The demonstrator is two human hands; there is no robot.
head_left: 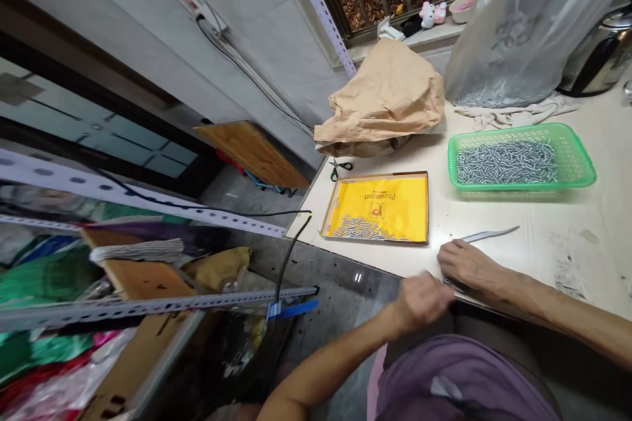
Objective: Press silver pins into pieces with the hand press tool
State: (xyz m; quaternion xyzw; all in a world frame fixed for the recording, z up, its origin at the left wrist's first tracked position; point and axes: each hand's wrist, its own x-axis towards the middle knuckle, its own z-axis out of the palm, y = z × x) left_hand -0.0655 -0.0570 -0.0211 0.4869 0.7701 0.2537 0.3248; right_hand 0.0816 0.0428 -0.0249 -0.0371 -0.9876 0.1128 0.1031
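Note:
My left hand (pixel 423 301) is a little blurred, its fingers curled together at the table's front edge. Just right of it my right hand (pixel 467 266) rests on the tabletop with bent, closed fingers. Small metallic bits seem to show between the hands, too unclear to name. A slim, pointed metal tool (pixel 491 235) emerges beside the right hand's far side; whether it is gripped or lies there I cannot tell. Beyond the hands sits a shallow tray (pixel 375 241) with a yellow printed sheet (pixel 395 200) and a pile of small metal pins (pixel 363 229).
A green basket (pixel 575 158) holds many similar metal pins (pixel 506 161). Dark-handled scissors (pixel 340 168) lie behind the tray, near a crumpled paper bag (pixel 388 92). Farther back are a plastic bag (pixel 518 33), a cloth (pixel 518 112) and a kettle (pixel 600 52). Perforated metal shelving (pixel 162 306) stands left.

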